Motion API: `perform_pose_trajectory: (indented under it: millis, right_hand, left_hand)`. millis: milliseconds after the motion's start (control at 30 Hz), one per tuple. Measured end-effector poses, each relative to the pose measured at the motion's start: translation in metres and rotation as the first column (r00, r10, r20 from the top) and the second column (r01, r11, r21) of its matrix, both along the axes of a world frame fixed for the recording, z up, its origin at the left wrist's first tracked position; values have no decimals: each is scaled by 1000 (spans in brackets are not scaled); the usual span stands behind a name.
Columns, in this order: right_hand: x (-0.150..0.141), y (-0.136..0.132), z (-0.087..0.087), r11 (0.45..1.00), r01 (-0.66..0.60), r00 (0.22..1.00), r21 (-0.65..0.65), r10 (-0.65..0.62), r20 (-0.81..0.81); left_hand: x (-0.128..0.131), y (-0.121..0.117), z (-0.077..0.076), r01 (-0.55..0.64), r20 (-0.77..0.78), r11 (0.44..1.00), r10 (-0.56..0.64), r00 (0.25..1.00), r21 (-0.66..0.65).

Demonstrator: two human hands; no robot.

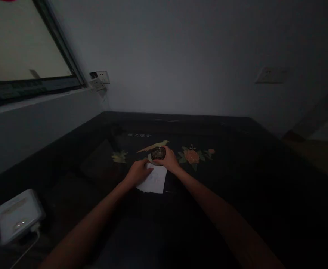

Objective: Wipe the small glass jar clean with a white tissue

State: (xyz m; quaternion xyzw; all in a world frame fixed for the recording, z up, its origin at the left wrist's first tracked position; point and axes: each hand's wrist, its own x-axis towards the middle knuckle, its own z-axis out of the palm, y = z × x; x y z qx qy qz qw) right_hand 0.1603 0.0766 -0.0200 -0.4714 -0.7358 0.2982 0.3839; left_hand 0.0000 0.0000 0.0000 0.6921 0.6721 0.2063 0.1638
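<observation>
In the dim middle of the dark table, my right hand [169,158] grips a small round dark glass-like container [158,153] by its right side. Its exact kind is hard to make out in the low light. A pale curved edge shows at its lower left. Just below it lies a white sheet of paper [154,181] with a ragged lower edge and faint marks. My left hand [139,172] is closed at the paper's upper left corner, its thumb over the sheet and its other fingers bent close to the container.
The dark table [209,201] bears a printed bird, flowers [192,156] and writing. At the left front sits a white box-shaped device [19,215] with a plugged-in cable. A wall with sockets [102,77] stands behind, and a window [21,41] is at the left.
</observation>
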Motion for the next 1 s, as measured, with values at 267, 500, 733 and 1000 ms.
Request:
perform_pose_trajectory:
  millis: [267, 500, 733, 1000]
  right_hand:
    - [82, -24, 10, 1000, -5, 992, 26, 9, -126]
    - [156, -66, 10, 995, -28, 958, -96, 0, -288]
    - [175, -80, 11, 981, -25, 947, -190, -38, -320]
    - [177, -84, 8, 991, -11, 942, -134, -35, -334]
  left_hand:
    - [19, -9, 5, 39, 136, 998, -46, 990, 54]
    - [49, -11, 6, 57, 299, 995, -79, 951, 81]
    - [89, 12, 7, 3, 474, 995, -49, 879, 98]
    - [100, 8, -3, -104, 658, 992, 31, 752, 72]
